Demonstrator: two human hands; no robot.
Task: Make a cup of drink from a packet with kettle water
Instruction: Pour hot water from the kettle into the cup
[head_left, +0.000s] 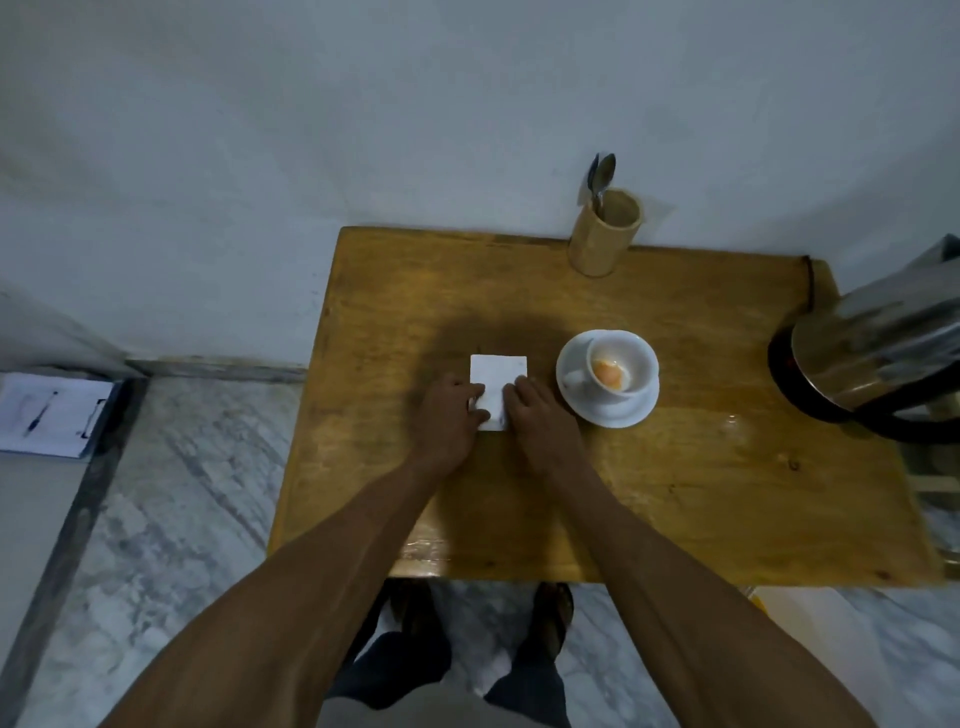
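A white packet (497, 375) lies flat on the wooden table (675, 493), near its middle. My left hand (447, 415) grips the packet's lower left corner, and my right hand (540, 415) holds its lower right edge. Just to the right stands a white cup (618, 364) on a white saucer (576, 400), with orange powder (608, 373) in the cup's bottom. A steel kettle (883, 338) sits on a black base at the table's right edge, partly cut off by the frame.
A bamboo holder (605, 239) with spoons (602, 174) stands at the table's back edge against the wall. A clipboard with a pen (52, 413) lies on a ledge at far left. Marble floor surrounds the table; my feet are under its front edge.
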